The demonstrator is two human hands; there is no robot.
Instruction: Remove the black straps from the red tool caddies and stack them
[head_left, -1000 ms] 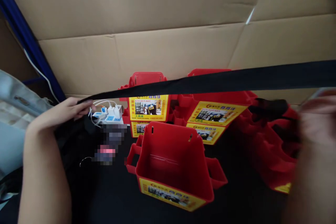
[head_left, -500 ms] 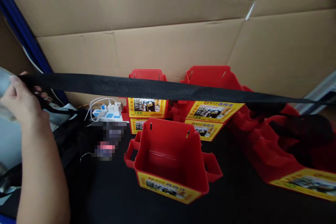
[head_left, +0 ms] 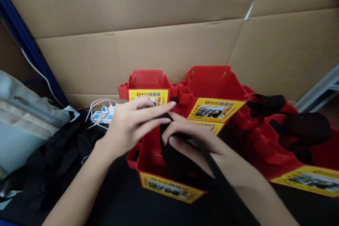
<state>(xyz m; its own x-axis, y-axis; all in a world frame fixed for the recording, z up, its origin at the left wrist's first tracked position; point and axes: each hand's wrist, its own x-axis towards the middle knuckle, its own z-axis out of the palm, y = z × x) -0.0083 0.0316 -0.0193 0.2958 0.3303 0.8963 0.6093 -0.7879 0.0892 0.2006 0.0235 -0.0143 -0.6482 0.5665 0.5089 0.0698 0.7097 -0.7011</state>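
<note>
Centre of frame: left hand and right hand meet, both pinched on the black strap above the near red bin. Best to keep the folds stacked flat while lowering it in. The strap's long axis runs from centre toward lower right.
</note>
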